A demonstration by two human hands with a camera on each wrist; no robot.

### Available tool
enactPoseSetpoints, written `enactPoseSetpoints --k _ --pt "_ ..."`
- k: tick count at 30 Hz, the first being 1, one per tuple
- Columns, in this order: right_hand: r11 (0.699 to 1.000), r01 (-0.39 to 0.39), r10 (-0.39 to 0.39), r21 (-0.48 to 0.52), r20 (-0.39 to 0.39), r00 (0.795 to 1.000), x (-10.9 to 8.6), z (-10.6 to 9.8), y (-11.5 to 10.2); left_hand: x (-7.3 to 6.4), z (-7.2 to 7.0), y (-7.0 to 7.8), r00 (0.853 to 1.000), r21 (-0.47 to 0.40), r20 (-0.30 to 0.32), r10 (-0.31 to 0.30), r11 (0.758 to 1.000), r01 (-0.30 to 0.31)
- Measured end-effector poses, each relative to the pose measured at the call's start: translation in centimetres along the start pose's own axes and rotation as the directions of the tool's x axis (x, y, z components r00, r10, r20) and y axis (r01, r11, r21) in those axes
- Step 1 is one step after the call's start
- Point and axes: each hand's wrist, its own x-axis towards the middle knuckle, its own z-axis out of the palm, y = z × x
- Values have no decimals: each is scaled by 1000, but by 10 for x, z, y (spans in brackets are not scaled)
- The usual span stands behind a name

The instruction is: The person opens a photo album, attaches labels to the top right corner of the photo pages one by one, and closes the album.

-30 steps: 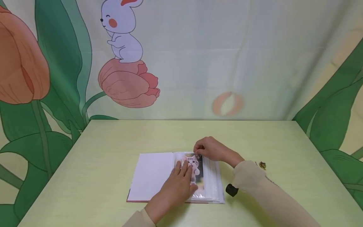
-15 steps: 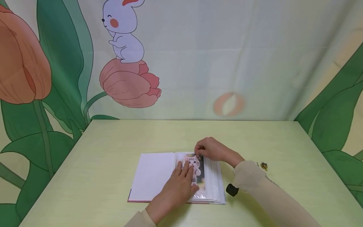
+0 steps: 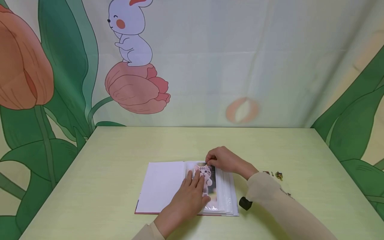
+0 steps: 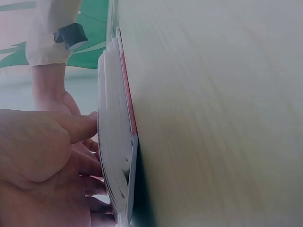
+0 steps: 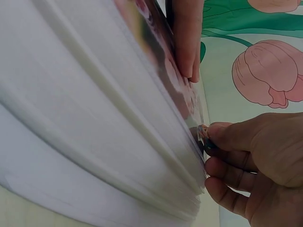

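- While we are looking down from the head, the album (image 3: 163,183) is lying open on the table (image 3: 96,186), its kitten picture (image 3: 210,181) showing on the right-hand page; we are seeing the left hand (image 3: 191,197) resting flat there, fingers straight, and the right hand (image 3: 222,158) curling at the picture's top edge. Small bits (image 3: 279,175) are lying beside the right sleeve (image 3: 267,186).
- From the left wrist, we are seeing the left hand touching the album's pages, gripping nothing.
- From the right wrist, we are seeing the right hand pinching a small coloured thing (image 5: 204,132) at the picture's edge; we are not managing to tell what it is.
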Motion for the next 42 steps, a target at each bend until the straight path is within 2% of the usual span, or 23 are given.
enactPoseSetpoints --k 23,33,37,42 --pt "997 -4 -3 -80 -87 996 -4 9 -3 -1 0 1 1000 31 -10 11 999 -11" --pt "996 -48 39 -75 -121 992 -5 12 -1 0 1 0 1000 34 -19 14 999 -14" --pt "995 -23 6 -98 -167 986 -9 14 3 0 1 0 1000 26 -16 15 1000 -14" --pt "985 41 -81 -166 -245 966 -24 10 5 0 0 0 1000 14 -18 13 1000 -13"
